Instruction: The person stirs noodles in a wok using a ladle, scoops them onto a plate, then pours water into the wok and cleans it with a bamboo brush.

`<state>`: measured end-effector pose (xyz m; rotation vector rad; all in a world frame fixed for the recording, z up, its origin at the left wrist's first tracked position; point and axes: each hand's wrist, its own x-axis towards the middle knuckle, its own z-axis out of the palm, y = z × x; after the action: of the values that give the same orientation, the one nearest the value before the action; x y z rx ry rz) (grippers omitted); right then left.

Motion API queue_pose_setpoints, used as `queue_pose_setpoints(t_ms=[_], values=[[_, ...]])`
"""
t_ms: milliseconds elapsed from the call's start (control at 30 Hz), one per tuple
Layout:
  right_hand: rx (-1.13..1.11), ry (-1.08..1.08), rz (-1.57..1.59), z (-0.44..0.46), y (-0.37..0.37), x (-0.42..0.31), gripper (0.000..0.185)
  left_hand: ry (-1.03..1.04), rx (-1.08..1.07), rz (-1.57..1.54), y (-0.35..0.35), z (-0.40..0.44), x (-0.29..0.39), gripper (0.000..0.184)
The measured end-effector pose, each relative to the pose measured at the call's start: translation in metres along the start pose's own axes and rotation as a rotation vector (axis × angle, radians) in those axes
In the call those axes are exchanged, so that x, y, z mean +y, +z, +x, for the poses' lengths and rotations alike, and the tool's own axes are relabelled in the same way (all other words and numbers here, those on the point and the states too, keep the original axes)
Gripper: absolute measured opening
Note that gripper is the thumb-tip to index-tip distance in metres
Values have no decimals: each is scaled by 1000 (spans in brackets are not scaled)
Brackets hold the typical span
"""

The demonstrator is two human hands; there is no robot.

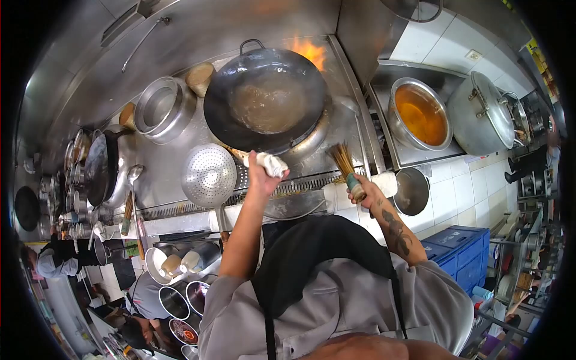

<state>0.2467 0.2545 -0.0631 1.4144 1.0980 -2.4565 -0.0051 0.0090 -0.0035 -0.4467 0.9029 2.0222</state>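
A dark wok (219, 111) with murky, bubbling water in it sits on the burner in front of me, and flames (309, 53) rise behind its far right rim. At its near edge, my left hand (262, 174) is closed around a bunched white cloth (273, 164). My right hand (371, 191) grips a bamboo wok brush (345, 165) by its bound green handle, bristles pointing up and away, to the right of the wok. Left of my left hand lies a perforated metal skimmer (209, 174).
Metal pots (157, 108) stand left of the wok. At right are a bowl of amber liquid (420, 117), a large lidded pot (480, 117) and a blue crate (459, 255). A ladle (135, 174) lies at left. Another person (150, 297) is at lower left.
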Motion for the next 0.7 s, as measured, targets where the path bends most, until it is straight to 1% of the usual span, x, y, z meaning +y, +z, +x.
queue_pose_setpoints(t_ms=[33,67,167,200,300,400,533,567,633,700], values=[[-30,63,39,4,-1,1,41,-3,83,-33,13,9,1,58],[-130,97,157,-13,5,-8,37,29,98,-96,17,18,-3,47],[-139,51,181,-37,17,-19,35,48,185,-97,19,46,-4,29],[-95,10,150,-42,20,-20,34,51,87,-97,12,54,-5,15],[-56,-56,126,-49,21,-22,34,43,97,-20,-3,69,-8,10],[-47,-157,105,-74,29,-32,35,120,-17,-6,-18,56,-4,9],[19,-357,13,-114,39,-53,37,168,82,70,-16,10,4,9],[23,-389,15,-123,43,-60,37,229,111,122,-19,-1,3,10],[33,-443,15,-138,48,-73,39,201,81,151,-37,-9,5,12],[2,-456,-5,-149,53,-85,41,212,86,152,-38,-25,8,13]])
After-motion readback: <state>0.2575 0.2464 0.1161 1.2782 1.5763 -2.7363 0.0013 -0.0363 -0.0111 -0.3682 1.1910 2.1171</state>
